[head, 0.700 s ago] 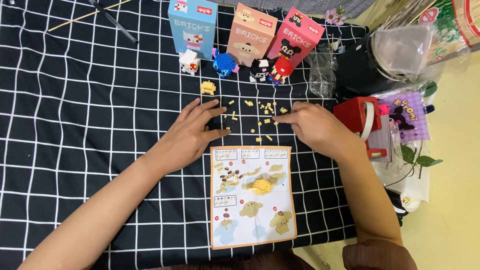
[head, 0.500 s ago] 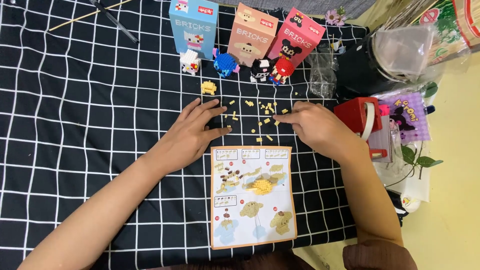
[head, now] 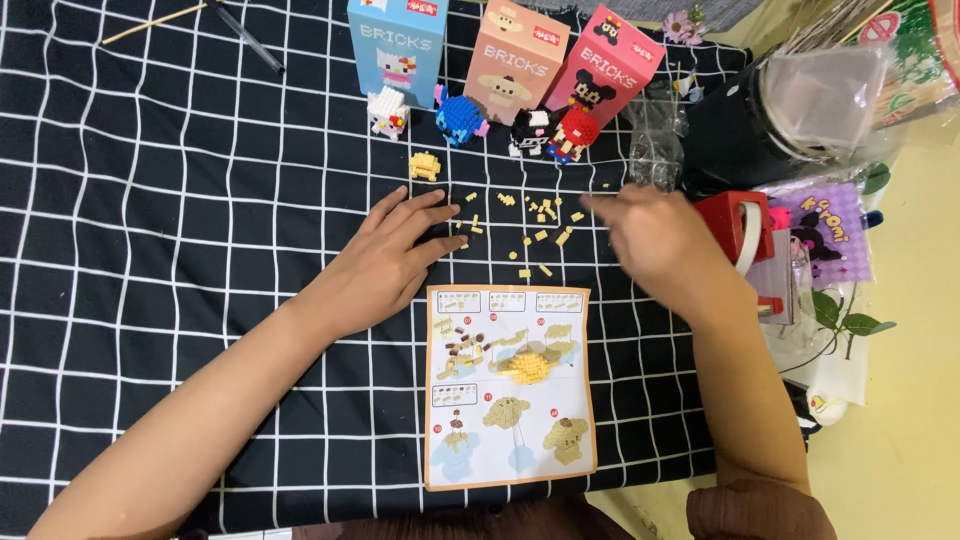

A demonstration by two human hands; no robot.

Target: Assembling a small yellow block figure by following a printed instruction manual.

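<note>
Cloth: a black cloth point(head: 150, 230) with a white grid lies under both hands and everything named below.
Left hand: the left hand point(head: 385, 262) rests palm down on the cloth, fingers spread apart and flat, holding nothing; its fingertips touch the near edge of the loose pieces.
Right hand: the right hand point(head: 650, 240) is blurred, pointing left with the fingertips point(head: 592, 203) just past the right edge of the pieces; I cannot tell whether the fingers pinch anything.
Instruction sheet: an orange-bordered instruction sheet point(head: 510, 385) with pictures of building steps lies flat just behind both wrists, between the two forearms.
Boxes: three upright boxes stand well beyond the fingertips, a blue box point(head: 396, 45) to the left, a peach box point(head: 515, 60) in the middle, a pink box point(head: 610, 70) leaning at the right.
Figures: four small brick figures point(head: 480, 120) stand in a row just before the boxes, white, blue, black and red.
Yellow part: a small built yellow part point(head: 424, 165) sits just beyond the left fingertips.
Loose pieces: tiny yellow bricks point(head: 530, 220) lie scattered between the two sets of fingertips.
</note>
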